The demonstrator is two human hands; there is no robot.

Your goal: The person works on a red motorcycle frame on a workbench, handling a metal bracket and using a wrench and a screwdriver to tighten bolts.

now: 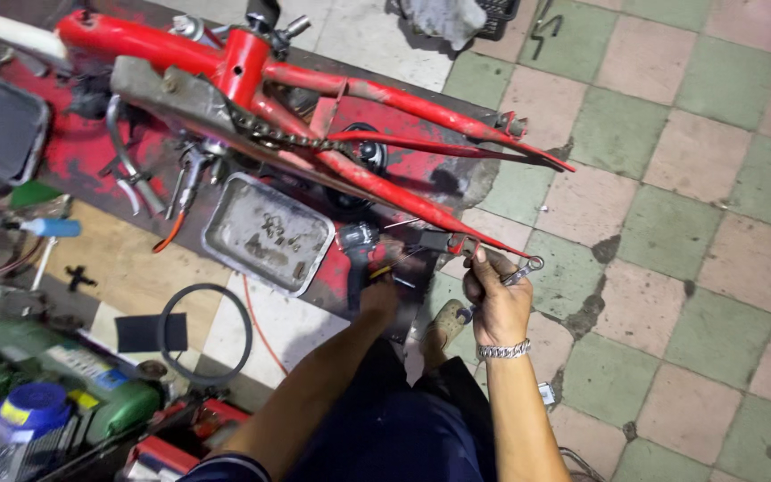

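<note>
A red bicycle frame (385, 178) lies upside down on a dark, paint-stained mat, its chain (269, 134) draped near the middle. My right hand (495, 299), with a metal bracelet on the wrist, grips a small metal wrench (525, 268) at the tip of the frame's rear stay. My left hand (377, 290) is closed on a dark power tool (357, 254) that points at the same stay end. A black part (435, 240) sits on the stay between the two hands.
A dented metal tray (265, 234) lies left of the hands. A black rubber ring (205, 332) and dark pad rest on the floor. Green and blue containers (46, 393) crowd the lower left. Checked floor tiles (689, 223) spread to the right.
</note>
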